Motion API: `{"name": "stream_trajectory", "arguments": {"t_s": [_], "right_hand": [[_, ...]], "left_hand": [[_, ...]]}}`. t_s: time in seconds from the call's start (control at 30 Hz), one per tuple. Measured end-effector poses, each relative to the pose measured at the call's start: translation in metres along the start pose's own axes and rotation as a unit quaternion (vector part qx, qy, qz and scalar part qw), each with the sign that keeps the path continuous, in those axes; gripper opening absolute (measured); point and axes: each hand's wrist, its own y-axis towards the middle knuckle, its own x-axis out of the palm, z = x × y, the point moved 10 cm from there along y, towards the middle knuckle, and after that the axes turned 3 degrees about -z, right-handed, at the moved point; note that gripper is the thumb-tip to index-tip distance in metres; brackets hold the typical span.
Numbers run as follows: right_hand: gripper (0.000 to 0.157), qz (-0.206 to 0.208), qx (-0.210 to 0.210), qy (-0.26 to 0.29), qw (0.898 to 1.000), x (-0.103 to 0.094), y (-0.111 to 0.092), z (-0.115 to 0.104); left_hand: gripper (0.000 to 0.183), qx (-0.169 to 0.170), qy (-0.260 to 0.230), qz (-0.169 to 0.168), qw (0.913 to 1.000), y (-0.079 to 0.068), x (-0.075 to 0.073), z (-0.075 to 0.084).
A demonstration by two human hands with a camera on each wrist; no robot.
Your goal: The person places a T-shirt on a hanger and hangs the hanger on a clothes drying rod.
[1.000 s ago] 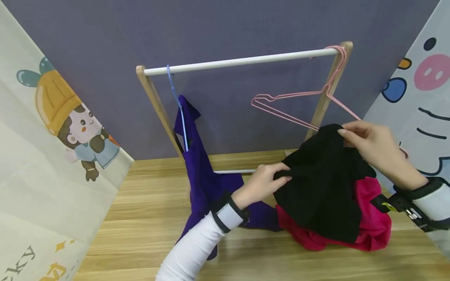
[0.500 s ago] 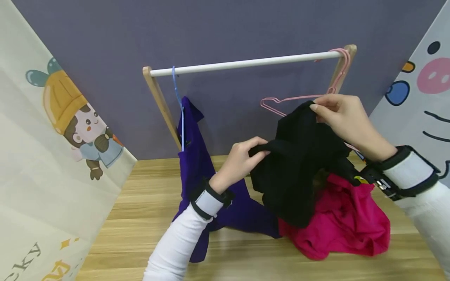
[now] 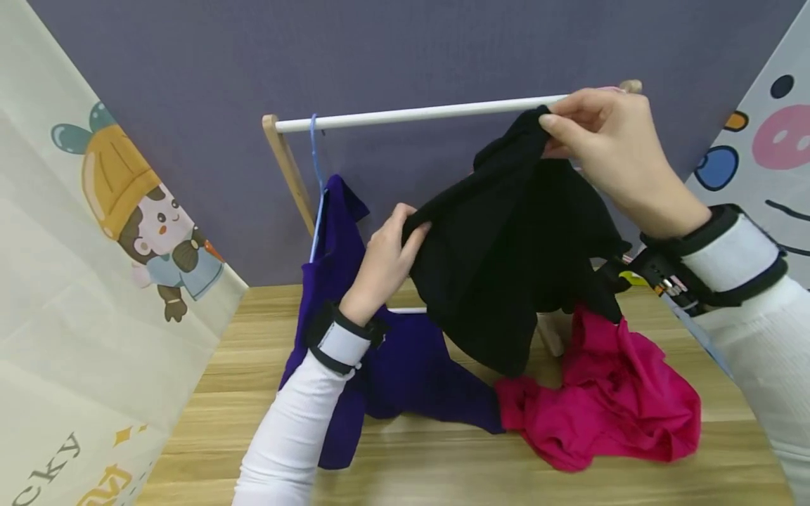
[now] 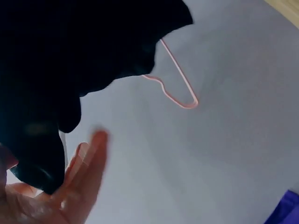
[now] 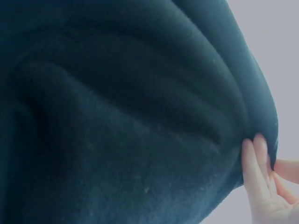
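Note:
A black cloth garment (image 3: pixel 493 232) hangs stretched between my two hands, in front of the clothes rack. My left hand (image 3: pixel 387 254) pinches its left edge between thumb and fingers, lower down. Higher up, level with the rack's white rail (image 3: pixel 418 112), my right hand (image 3: pixel 604 144) pinches the top corner. Dark fabric (image 5: pixel 126 121) fills most of the right wrist view. In the left wrist view, one end of a pink hanger (image 4: pixel 184 93) shows past the garment's edge; in the head view the garment and right hand hide most of it.
A purple garment (image 3: pixel 405 372) hangs from a blue hanger (image 3: pixel 317 169) at the rack's left, its lower part spread on the wooden surface (image 3: pixel 215 407). Crumpled pink-red cloth (image 3: pixel 607 400) lies at right. A grey wall stands behind, with printed panels (image 3: pixel 778 133) at the sides.
Both hands have lifted the black garment up and leftward, off the pink-red cloth. The right hand has risen to the rail, and the pink hanger is now mostly covered.

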Motion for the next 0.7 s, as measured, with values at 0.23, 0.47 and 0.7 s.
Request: {"name": "stream_trajectory", "arguments": {"t_s": [0.23,0.47,0.7], "right_hand": [[0.02,-0.009,-0.025,0.006,1.0,0.009,0.009,-0.025],[0.017,-0.039,-0.009,0.032,0.999,0.03,-0.004,-0.012],[0.018,-0.076,0.053,0.044,0.995,0.062,-0.045,0.048]], "left_hand": [[0.017,-0.013,-0.073,0.048,0.9961,0.005,-0.03,-0.019],[0.01,-0.003,-0.141,0.112,0.9836,0.007,-0.057,-0.039],[0.008,-0.014,-0.061,0.135,0.9889,-0.003,-0.056,-0.054]]}}
